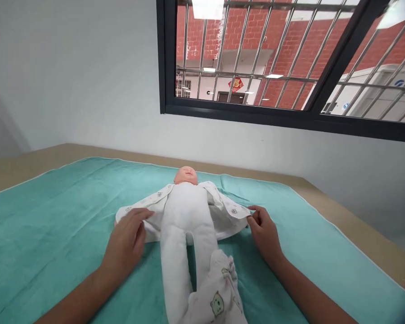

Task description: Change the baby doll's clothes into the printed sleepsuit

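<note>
A baby doll (187, 207) with a white cloth body lies on its back, head away from me. Its arms are in the sleeves of a white printed baby shirt (231, 209), which is spread open at the front. My left hand (128, 238) is closed over the sleeve on the left, with the fingers bent over the cloth; the thumb hangs lower. On the other side my right hand (265, 231) pinches the end of the other sleeve between thumb and fingers. White cloth with a green animal print (219, 292) covers the doll's lower leg on the right.
A teal cloth (70, 207) with a few creases covers most of the tan tabletop (300, 182). Behind the table stands a pale wall (104, 81). A dark-framed window (239, 110) with metal bars is set in it.
</note>
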Demonstrator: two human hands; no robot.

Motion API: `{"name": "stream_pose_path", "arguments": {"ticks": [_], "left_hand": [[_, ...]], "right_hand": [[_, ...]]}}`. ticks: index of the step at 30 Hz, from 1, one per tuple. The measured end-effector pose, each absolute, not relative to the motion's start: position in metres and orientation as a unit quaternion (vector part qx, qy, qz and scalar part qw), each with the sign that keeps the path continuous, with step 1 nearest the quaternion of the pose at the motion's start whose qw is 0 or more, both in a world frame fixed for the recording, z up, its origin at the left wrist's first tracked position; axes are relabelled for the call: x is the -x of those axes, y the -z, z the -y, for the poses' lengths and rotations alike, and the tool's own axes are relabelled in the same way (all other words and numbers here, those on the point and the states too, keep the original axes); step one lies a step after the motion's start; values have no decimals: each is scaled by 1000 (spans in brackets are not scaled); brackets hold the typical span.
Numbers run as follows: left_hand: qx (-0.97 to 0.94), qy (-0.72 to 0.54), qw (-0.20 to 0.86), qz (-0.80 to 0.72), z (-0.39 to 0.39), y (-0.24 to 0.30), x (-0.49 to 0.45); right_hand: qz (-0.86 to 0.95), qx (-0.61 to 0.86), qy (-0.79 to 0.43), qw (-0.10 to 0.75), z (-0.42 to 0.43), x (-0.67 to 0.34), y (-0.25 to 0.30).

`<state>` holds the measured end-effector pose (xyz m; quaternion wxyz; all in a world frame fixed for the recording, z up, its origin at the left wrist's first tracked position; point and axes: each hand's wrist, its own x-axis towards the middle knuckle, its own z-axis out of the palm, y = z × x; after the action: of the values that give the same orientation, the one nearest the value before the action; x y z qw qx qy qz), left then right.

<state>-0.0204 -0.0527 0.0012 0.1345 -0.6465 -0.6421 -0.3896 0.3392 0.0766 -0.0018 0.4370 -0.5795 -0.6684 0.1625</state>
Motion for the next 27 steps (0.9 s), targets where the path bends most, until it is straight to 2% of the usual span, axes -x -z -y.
{"name": "stream_pose_path", "arguments": {"ticks": [3,5,10,12,15,20,27], "left_hand": [[730,416,68,538,73,-14,-3],[782,409,21,469,84,-24,-19],[899,292,-104,310,93,-35,-48],[905,296,-128,278,91,-27,-56],[884,332,-151,294,87,-9,-62],[869,326,-184,323,82,15,-60],[851,358,-217,317,60,56,-63]], "right_hand": [[694,506,-126,496,-61,-329,-3],[750,424,-134,489,-49,-318,-8],[821,259,-380,340,-25,-291,-27],[804,227,-463,298,-22,-289,-34],[796,198,-521,238,-21,-294,-44],[817,182,-521,168,-12,-298,-66],[880,169,-436,84,21,-289,-105]]}}
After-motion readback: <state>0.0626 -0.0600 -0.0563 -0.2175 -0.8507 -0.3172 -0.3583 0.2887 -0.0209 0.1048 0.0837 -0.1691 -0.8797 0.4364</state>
